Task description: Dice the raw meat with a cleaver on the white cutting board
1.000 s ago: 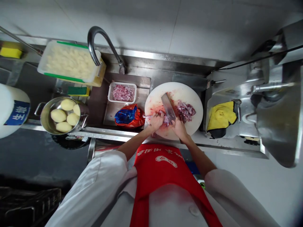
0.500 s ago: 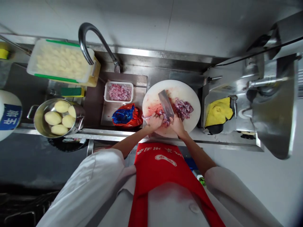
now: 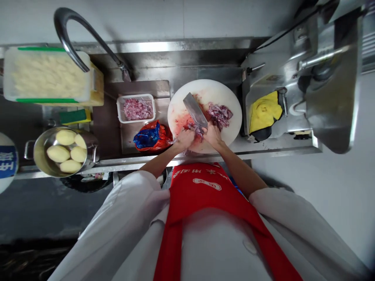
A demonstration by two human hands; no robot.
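My right hand [image 3: 213,136] is closed around the handle end of a cleaver [image 3: 195,111], whose broad blade slants up and left over a round white cutting board [image 3: 178,93]. Beside the blade, my left hand [image 3: 185,139] is curled with its fingers pressed on a piece of raw reddish meat [image 3: 197,128]. Part of that meat is hidden by the fingers and the blade. To the right of the cleaver lies a pile of cut dark-pink meat [image 3: 220,115]. Red juice stains the board's left half.
Left of the board are a white basket of chopped meat [image 3: 137,109] and a red and blue plastic bag [image 3: 152,136]. Farther left stand a pot of peeled potatoes [image 3: 95,136], a lidded tub [image 3: 52,76] and a curved faucet [image 3: 88,33]. A yellow cloth [image 3: 265,111] lies at right.
The whole view has shifted, so the counter things sit farther left and the board higher in the picture. Both hands keep their hold, with the cleaver still over the board.
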